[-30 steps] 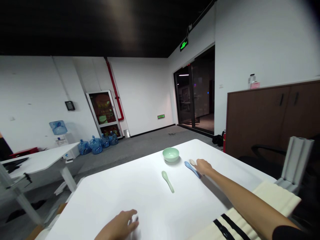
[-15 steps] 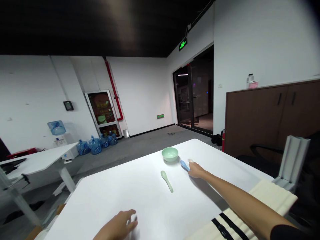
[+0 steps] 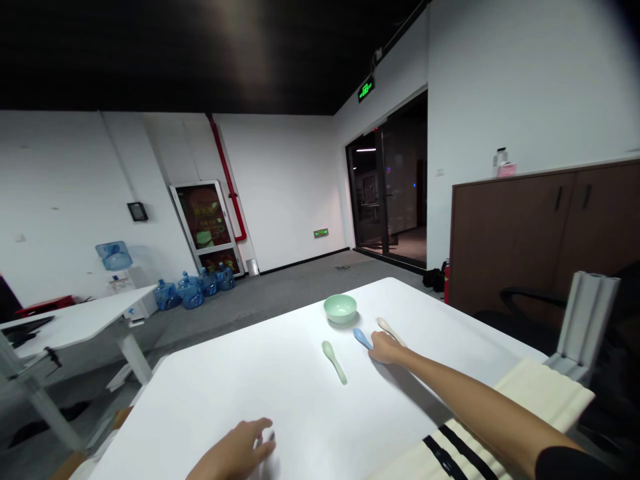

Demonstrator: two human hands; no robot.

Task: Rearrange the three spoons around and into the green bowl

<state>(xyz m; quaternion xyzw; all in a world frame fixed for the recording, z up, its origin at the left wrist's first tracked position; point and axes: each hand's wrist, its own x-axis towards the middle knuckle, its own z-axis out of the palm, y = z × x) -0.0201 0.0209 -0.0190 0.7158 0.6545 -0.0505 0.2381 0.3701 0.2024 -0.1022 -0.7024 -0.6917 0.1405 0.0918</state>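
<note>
1. Right hand (image 3: 387,350) curled closed over the blue spoon (image 3: 362,337), on the white table (image 3: 200,400).
2. Left hand (image 3: 233,451) loosely open, nothing visibly held.
3. Spoon likely light, slippery; hold by handle.

You have two hands in view, your left hand (image 3: 231,450) and your right hand (image 3: 386,348). Three spoons lie by your right hand: one green spoon (image 3: 334,361), one blue spoon (image 3: 361,338) and one cream spoon (image 3: 391,331). One bowl (image 3: 340,309) sits beyond that hand. Four water jugs (image 3: 190,291) stand far past your left hand.
</note>
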